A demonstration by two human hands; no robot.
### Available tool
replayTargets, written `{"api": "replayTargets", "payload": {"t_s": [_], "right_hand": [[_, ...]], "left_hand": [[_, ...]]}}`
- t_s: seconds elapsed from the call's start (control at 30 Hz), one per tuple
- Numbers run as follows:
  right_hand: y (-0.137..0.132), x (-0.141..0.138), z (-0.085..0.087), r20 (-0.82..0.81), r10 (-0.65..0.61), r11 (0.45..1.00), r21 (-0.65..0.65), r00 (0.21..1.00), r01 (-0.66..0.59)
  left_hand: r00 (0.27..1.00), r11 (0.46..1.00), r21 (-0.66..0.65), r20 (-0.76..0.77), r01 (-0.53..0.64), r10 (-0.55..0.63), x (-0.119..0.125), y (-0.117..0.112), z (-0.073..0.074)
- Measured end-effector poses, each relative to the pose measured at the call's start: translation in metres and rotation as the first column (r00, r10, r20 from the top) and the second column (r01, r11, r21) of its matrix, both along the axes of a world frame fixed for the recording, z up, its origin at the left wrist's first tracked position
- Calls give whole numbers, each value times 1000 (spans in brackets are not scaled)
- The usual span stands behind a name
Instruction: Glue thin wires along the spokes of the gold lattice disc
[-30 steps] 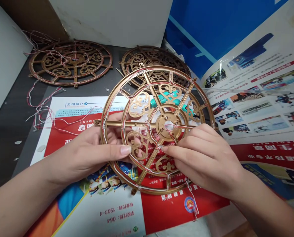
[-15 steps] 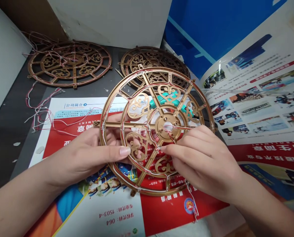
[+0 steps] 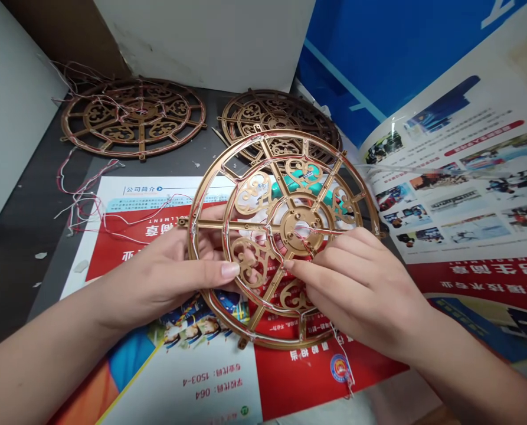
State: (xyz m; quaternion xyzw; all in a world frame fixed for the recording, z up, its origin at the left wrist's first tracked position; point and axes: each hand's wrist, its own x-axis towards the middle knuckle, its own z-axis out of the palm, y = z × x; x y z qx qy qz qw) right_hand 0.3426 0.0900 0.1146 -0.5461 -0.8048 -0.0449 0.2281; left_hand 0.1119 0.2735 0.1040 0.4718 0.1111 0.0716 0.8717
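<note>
A round bronze-coloured openwork frame point(image 3: 289, 227), with scrollwork hearts and red-and-white wire point(image 3: 271, 235) laid along its rings, is tilted up in front of me. My left hand point(image 3: 159, 268) grips its left side, thumb on the front near a scroll and fingers behind. Closed over the lower right of the hub, my right hand point(image 3: 360, 289) has a fingertip against the wire at a lower spoke. The curled fingers partly hide what they pinch. A loose wire tail point(image 3: 349, 363) hangs from the lower right rim.
Two similar places of frames lie behind: one wired frame point(image 3: 142, 154) at the left, more frames point(image 3: 241, 112) at the centre. Tangled wires point(image 3: 97, 203) trail at the left. A green tool point(image 3: 320, 192) rests behind the held frame. Printed sheets point(image 3: 329, 389) cover the dark table point(image 3: 46, 289); one curls up at the right.
The view has shifted slightly, so the background frames appear a little farther right. Both hands keep their places on the held frame, with the right fingertip still at the lower spoke.
</note>
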Motion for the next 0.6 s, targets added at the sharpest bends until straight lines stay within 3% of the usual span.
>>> {"api": "replayTargets", "payload": {"t_s": [0.37, 0.6], "right_hand": [[-4, 0, -4, -113, -39, 999, 27, 993, 42], [-1, -2, -4, -56, -27, 999, 26, 998, 28]], "left_hand": [[999, 999, -19, -30, 43, -44, -2, 0, 4], [998, 1000, 0, -63, 26, -26, 0, 1, 4]]}}
